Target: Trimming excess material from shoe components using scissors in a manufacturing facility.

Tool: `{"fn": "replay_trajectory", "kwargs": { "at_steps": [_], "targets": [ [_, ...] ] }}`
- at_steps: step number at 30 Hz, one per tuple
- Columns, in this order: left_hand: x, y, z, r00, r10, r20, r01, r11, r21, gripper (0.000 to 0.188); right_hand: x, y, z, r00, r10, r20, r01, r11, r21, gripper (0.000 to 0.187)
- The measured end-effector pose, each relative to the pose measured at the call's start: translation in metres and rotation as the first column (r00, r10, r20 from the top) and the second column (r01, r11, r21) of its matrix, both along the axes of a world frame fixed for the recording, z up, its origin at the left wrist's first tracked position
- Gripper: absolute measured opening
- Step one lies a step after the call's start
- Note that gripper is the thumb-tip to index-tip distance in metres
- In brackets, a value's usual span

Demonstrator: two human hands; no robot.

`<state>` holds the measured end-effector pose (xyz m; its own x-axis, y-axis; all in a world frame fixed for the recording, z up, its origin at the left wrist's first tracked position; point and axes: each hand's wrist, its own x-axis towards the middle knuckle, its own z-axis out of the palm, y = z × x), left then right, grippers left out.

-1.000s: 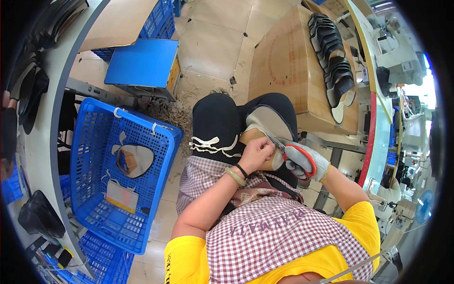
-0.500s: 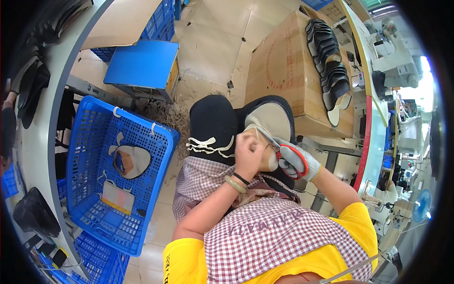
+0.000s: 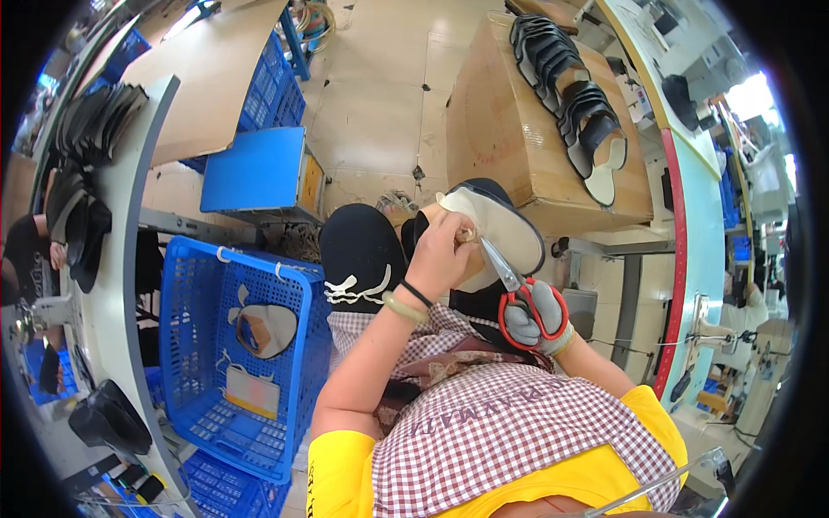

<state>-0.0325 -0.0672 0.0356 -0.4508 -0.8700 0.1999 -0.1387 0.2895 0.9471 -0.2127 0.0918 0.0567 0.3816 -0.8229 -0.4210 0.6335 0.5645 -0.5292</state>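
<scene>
A shoe upper (image 3: 514, 235) with a cream and tan inside and a black edge lies over my right knee. My left hand (image 3: 442, 252) is closed, its fingertips pinching the upper's near edge; the exact bit between them is hidden. In my right hand (image 3: 546, 321), which wears a grey glove, is a pair of scissors (image 3: 501, 263) with red handles. Its blades point toward my left fingertips and lie close over the cream lining. Thin white trimmed strips (image 3: 356, 292) rest on my dark left trouser leg.
On my left stands a blue crate (image 3: 194, 393) holding another upper (image 3: 275, 326). A grey-white bench (image 3: 138, 216) with dark pieces is beyond it. A blue-topped stool (image 3: 255, 168) stands ahead. The carton (image 3: 488, 121) at the right front carries a row of black uppers (image 3: 574, 95).
The scissors have drawn back toward me and their handles have spread. My left hand has moved slightly up and left along the upper. The whole view has shifted.
</scene>
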Motion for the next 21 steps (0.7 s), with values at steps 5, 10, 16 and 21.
{"fn": "replay_trajectory", "kwargs": {
  "at_steps": [5,10,16,21],
  "targets": [
    [-0.006,-0.018,-0.039,0.993,0.01,0.114,-0.008,1.0,-0.011,0.032,0.004,-0.013,-0.005,0.976,-0.215,0.026,0.206,0.959,0.192,0.047],
    [-0.007,-0.004,-0.053,0.981,0.188,-0.053,-0.178,0.971,0.162,0.022,0.003,-0.029,0.034,0.962,0.031,-0.271,-0.043,0.998,-0.039,0.054],
    [-0.018,0.008,-0.033,0.932,0.363,0.013,-0.351,0.908,-0.23,0.007,-0.012,-0.07,0.003,0.87,0.013,-0.492,-0.049,0.997,-0.061,0.037],
    [-0.021,0.021,-0.04,0.903,0.427,0.05,-0.429,0.902,0.041,0.009,-0.016,-0.067,0.018,0.888,0.092,-0.45,-0.067,0.995,0.071,0.04]
  ]
}}
